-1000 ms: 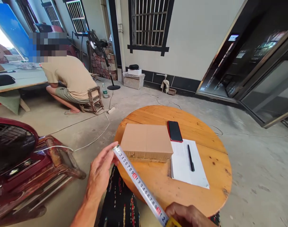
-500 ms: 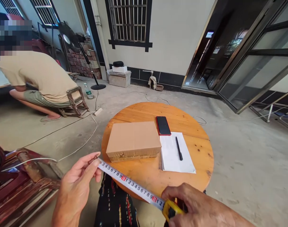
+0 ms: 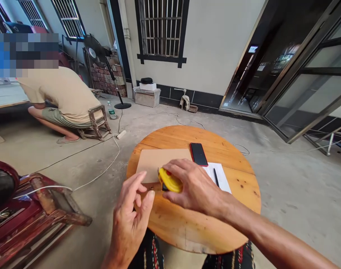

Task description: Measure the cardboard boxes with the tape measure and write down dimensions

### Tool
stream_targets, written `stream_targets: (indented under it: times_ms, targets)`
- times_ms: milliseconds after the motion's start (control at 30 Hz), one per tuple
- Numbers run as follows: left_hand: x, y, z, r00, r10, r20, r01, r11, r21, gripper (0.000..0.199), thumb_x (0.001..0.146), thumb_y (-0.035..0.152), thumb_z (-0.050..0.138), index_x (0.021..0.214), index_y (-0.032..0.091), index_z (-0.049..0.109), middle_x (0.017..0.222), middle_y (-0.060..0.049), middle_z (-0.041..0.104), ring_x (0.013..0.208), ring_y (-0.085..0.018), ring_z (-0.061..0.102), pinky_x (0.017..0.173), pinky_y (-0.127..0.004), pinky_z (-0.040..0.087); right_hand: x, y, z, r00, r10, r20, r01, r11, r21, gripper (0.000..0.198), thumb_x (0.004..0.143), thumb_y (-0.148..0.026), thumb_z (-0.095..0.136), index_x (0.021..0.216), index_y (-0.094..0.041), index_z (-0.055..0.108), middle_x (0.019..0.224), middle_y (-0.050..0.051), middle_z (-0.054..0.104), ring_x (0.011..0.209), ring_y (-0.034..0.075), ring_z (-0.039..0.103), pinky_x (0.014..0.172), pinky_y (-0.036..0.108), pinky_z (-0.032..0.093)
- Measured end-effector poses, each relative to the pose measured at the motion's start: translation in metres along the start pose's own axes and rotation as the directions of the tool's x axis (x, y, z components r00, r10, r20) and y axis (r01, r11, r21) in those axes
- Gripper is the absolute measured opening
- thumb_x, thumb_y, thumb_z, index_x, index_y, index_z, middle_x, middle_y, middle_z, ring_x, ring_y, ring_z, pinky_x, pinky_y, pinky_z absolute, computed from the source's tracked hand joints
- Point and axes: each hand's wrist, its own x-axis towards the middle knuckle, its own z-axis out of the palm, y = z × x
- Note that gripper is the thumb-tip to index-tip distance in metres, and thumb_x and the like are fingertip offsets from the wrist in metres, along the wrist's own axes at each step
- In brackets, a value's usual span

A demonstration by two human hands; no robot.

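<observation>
My right hand [image 3: 187,185] grips a yellow tape measure [image 3: 170,181] at the front edge of a brown cardboard box [image 3: 150,160]. No stretch of its blade shows now. To the left of the tape measure, my left hand [image 3: 132,213] holds nothing, its fingers and thumb apart near the box's front left corner. The box lies flat on a round wooden table [image 3: 232,224], partly covered by my right hand. Right of the box are a phone with a red edge [image 3: 198,154] and white papers [image 3: 225,179] with a black pen [image 3: 216,177] on top.
A person in a beige shirt [image 3: 66,93] sits on a small wooden chair [image 3: 99,121] at the left. Beyond are a standing fan [image 3: 114,74] and a plastic bottle [image 3: 111,111]. Cables cross the floor. A red-brown wooden frame [image 3: 52,213] stands close on my left.
The tape's blade has gone back into its case, and my left hand has let go of its end. My right hand has brought the tape measure up to the box. The view has shifted slightly.
</observation>
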Motion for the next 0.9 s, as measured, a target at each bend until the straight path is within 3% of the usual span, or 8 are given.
stream_targets:
  times_ms: [167,267,367,467,567,667,800,900]
  targets:
    - [-0.009,-0.019,0.021,0.992,0.117,-0.047,-0.106,0.976,0.188,0.054,0.085,0.031,0.062,0.137,0.026,0.047,0.144,-0.012,0.045,0.134,-0.033,0.039,0.11,-0.05,0.03,0.043,0.034,0.028,0.997,-0.052,0.049,0.055,0.997,-0.057,0.058,0.076,-0.036,0.074,0.125,-0.009,0.059,0.126,0.016,0.062,0.114,0.029,0.057,0.099,0.04,0.044]
    - [-0.011,-0.034,0.038,0.985,0.171,0.002,-0.164,0.94,0.298,0.06,0.085,0.031,0.063,0.141,0.024,0.041,0.144,-0.015,0.045,0.14,-0.035,0.03,0.113,-0.057,0.02,0.035,0.054,0.017,0.999,-0.03,-0.018,0.031,0.999,0.031,0.052,0.084,-0.04,0.067,0.126,-0.009,0.059,0.129,0.015,0.061,0.121,0.027,0.055,0.102,0.038,0.041]
    - [-0.005,-0.051,0.048,0.975,0.222,0.029,-0.216,0.898,0.383,0.045,0.087,0.03,0.062,0.13,0.023,0.052,0.139,-0.015,0.051,0.138,-0.035,0.035,0.111,-0.058,0.022,-0.007,0.083,-0.01,0.977,0.161,-0.136,-0.154,0.986,0.065,0.025,0.096,-0.031,0.052,0.108,-0.016,0.068,0.112,0.007,0.07,0.103,0.018,0.065,0.091,0.03,0.047]
    - [0.007,-0.068,0.051,0.959,0.28,0.039,-0.268,0.86,0.435,0.035,0.087,0.027,0.063,0.121,0.021,0.058,0.137,-0.015,0.053,0.136,-0.034,0.038,0.11,-0.056,0.026,-0.071,0.124,-0.02,0.941,0.337,-0.03,-0.336,0.92,-0.202,0.025,0.098,-0.026,0.045,0.101,-0.021,0.069,0.097,0.003,0.073,0.082,0.014,0.068,0.07,0.023,0.048]
    - [0.02,-0.077,0.052,0.951,0.305,0.054,-0.296,0.84,0.455,0.034,0.087,0.026,0.063,0.121,0.02,0.059,0.138,-0.016,0.053,0.137,-0.035,0.037,0.111,-0.055,0.028,-0.128,0.16,-0.003,0.914,0.4,0.065,-0.333,0.833,-0.441,0.025,0.094,-0.015,0.046,0.102,-0.019,0.069,0.097,0.008,0.071,0.073,0.016,0.066,0.058,0.024,0.042]
    - [0.022,-0.07,0.053,0.952,0.305,0.026,-0.283,0.842,0.46,0.043,0.085,0.024,0.065,0.127,0.02,0.056,0.141,-0.017,0.049,0.138,-0.036,0.035,0.111,-0.056,0.029,-0.157,0.176,0.024,0.925,0.363,0.115,-0.267,0.833,-0.484,0.03,0.091,-0.008,0.045,0.109,-0.02,0.066,0.105,0.011,0.067,0.068,0.016,0.064,0.054,0.024,0.037]
    - [-0.001,-0.036,0.056,0.932,0.347,-0.1,-0.282,0.873,0.398,0.056,0.081,0.015,0.068,0.134,0.019,0.051,0.14,-0.017,0.049,0.133,-0.035,0.042,0.11,-0.057,0.031,-0.16,0.182,0.042,0.962,0.213,0.169,-0.114,0.881,-0.458,0.024,0.092,-0.01,0.045,0.102,-0.019,0.065,0.109,0.012,0.064,0.074,0.017,0.063,0.06,0.027,0.041]
    - [-0.021,-0.003,0.064,0.909,0.416,0.034,-0.408,0.869,0.278,0.048,0.081,0.009,0.065,0.126,0.022,0.057,0.133,-0.013,0.055,0.128,-0.033,0.048,0.107,-0.056,0.037,-0.159,0.187,0.041,0.98,0.11,0.166,-0.032,0.911,-0.411,0.017,0.091,-0.012,0.048,0.091,-0.019,0.064,0.111,0.01,0.065,0.072,0.016,0.061,0.064,0.029,0.044]
